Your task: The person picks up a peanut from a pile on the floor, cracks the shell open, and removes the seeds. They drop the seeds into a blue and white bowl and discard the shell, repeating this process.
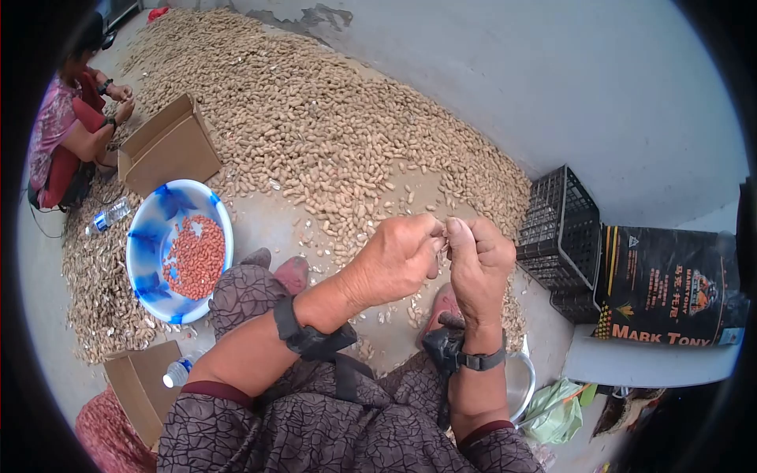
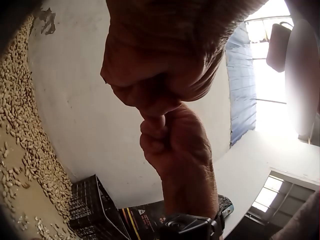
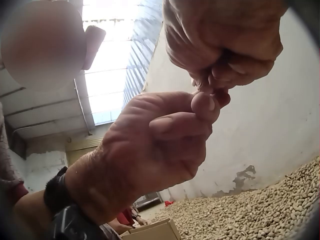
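Note:
In front of the knees, my left hand (image 1: 398,256) and right hand (image 1: 482,264) meet at the fingertips. Between them they pinch a peanut (image 1: 446,245), mostly covered by the fingers. From the right wrist view, a pale bit of its shell (image 3: 201,82) shows where the thumbs come together. Both hands have their fingers curled in. To the left of my knee, a blue and white basin (image 1: 137,260) holds red shelled peanut kernels (image 1: 197,256). A large heap of unshelled peanuts (image 1: 315,126) spreads over the floor beyond the hands.
Black plastic crates (image 1: 560,229) and a black sack (image 1: 670,288) stand at the right by the wall. A cardboard box (image 1: 169,150) is behind the basin, near another person (image 1: 75,134) crouching. Bottles (image 1: 110,215) and empty shells (image 1: 98,292) lie at left.

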Available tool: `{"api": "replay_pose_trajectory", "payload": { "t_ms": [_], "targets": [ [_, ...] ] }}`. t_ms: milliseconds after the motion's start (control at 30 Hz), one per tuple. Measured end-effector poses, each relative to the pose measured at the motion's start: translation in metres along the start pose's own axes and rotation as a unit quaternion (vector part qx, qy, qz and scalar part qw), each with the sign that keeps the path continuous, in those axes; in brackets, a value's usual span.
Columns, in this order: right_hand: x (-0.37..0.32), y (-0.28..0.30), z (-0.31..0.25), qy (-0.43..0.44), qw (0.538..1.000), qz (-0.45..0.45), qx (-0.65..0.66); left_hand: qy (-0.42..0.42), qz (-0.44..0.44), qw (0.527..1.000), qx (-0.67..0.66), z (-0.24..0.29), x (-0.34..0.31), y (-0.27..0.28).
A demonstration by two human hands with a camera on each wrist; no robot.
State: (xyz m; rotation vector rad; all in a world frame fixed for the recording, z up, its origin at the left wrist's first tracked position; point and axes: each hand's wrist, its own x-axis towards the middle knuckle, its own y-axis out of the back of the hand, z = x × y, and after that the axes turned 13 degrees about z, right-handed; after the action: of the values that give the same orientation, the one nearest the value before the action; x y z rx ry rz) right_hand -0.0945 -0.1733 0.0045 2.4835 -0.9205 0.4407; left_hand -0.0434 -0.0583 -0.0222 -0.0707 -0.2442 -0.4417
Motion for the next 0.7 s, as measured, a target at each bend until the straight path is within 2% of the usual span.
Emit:
{"api": "replay_pose_trajectory", "payload": {
  "t_ms": [133, 400, 533, 600, 633, 667, 700],
  "targets": [
    [-0.001, -0.002, -0.001, -0.027, 0.999, 0.009, 0.022, 0.049, 0.000, 0.998, -0.036, -0.002, -0.001, -0.002],
    [-0.002, -0.005, -0.003, -0.038, 0.999, -0.015, 0.024, -0.040, 0.096, 0.994, 0.013, -0.003, -0.001, -0.006],
    [-0.001, -0.002, -0.006, -0.016, 0.999, -0.028, -0.012, -0.024, 0.093, 0.995, 0.027, -0.004, 0.001, -0.003],
    [-0.001, -0.001, -0.010, -0.093, 0.995, -0.026, 0.005, 0.030, 0.083, 0.996, -0.019, -0.006, 0.003, -0.002],
    [0.000, 0.002, -0.013, -0.095, 0.995, -0.026, 0.004, 0.032, 0.083, 0.996, -0.019, -0.008, 0.004, 0.000],
    [0.002, 0.006, -0.016, -0.146, 0.988, -0.057, 0.015, 0.140, 0.076, 0.975, -0.155, -0.010, 0.006, 0.004],
    [0.004, 0.011, -0.018, -0.196, 0.976, -0.088, 0.027, 0.244, 0.067, 0.925, -0.285, -0.012, 0.008, 0.008]
  ]
}}
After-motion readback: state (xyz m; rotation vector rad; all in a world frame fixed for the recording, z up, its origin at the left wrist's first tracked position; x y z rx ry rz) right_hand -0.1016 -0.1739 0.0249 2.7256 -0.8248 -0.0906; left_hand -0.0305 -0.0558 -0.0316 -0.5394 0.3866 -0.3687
